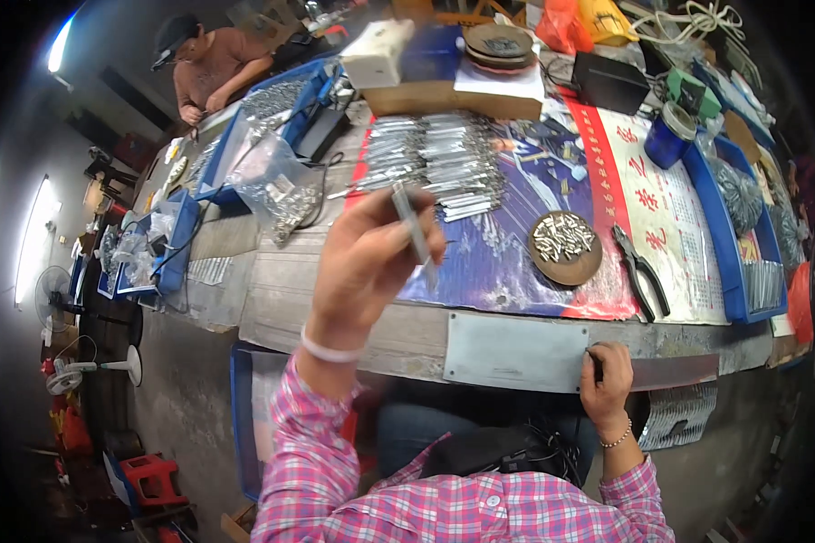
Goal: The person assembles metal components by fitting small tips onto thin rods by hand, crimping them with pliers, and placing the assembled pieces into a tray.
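Observation:
My left hand [362, 262] is raised over the near part of the bench, its fingers closed around a slim silver metal bar [413, 222] that tilts down to the right. My right hand [612, 380] rests at the bench's front edge, beside the right end of a flat grey metal plate [516, 350]. Its fingers are curled near a small dark thing that I cannot make out. Beyond my left hand, rows of similar silver bars [462, 163] lie stacked. A round dish [570, 271] of short metal pins sits right of them, with black-handled pliers [641, 276] beside it.
A printed poster [670, 244] covers much of the bench. Blue bins stand at the right [724, 262] and left [177, 244]. A plastic bag of small metal parts [285, 195] lies at left. Another person [217, 68] works at the far left. Boxes [453, 95] stand behind.

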Motion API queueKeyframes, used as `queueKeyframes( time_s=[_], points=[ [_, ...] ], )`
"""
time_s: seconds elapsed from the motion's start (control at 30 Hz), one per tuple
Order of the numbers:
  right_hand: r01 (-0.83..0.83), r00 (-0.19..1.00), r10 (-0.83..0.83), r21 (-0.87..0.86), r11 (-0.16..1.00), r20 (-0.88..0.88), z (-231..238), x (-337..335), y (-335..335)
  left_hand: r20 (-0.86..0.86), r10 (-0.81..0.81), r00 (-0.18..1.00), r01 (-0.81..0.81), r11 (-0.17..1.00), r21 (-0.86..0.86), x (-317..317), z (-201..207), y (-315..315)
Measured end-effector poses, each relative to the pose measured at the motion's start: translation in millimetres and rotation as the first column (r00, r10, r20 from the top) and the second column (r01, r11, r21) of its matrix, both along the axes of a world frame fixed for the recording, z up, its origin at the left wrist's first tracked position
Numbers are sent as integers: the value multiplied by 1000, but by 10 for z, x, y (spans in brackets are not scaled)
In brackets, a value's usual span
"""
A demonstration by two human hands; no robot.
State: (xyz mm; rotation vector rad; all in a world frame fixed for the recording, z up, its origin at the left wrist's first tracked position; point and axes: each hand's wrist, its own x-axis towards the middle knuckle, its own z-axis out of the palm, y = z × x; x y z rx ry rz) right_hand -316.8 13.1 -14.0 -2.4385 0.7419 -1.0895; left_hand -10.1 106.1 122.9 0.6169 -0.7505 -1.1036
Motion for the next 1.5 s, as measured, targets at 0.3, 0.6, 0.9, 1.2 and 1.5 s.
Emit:
queueKeyframes(
  time_s=[0.3,0.6,0.9,1.2,1.5],
  points=[
    [54,998,-55,-15,998,-27,12,-62,92,548,835,-55,-534,439,-723,-544,69,775],
    [88,995,-84,112,990,-46,77,-19,56,429,790,437,-691,601,-403,-641,-3,1047],
    [-76,993,89,152,985,-78,419,287,-422,552,359,753,-503,854,131,-953,-821,1328],
    [-58,907,84,74,996,-413,303,650,-995,476,188,859,-381,856,350,-1172,-1196,1341],
    [-153,789,30,-149,977,-614,279,1003,-1149,287,-13,958,-123,885,448,-1207,-1181,1218]
  ],
)
